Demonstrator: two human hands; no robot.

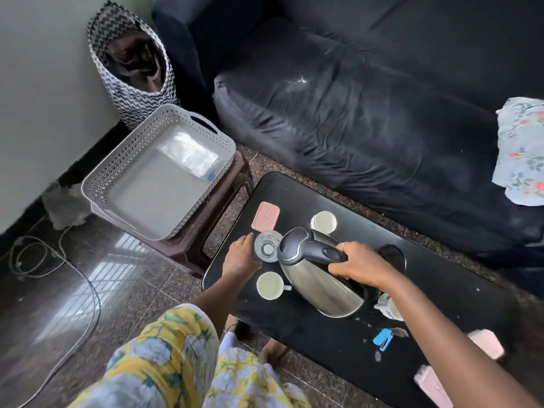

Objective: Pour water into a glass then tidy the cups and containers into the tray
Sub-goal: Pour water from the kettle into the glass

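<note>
She tips the steel kettle by its black handle, right hand clenched round it, so the spout hangs over the glass. Her left hand wraps the glass to steady it on the black bench. The grey tray waits on the stool nearby, within reach for tidying the two white cups.

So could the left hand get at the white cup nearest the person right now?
Probably yes. The left hand steadies the glass, and the white cup stands just beside its wrist with nothing between them. It would have to let go of the glass while the right hand tilts the kettle.
</note>
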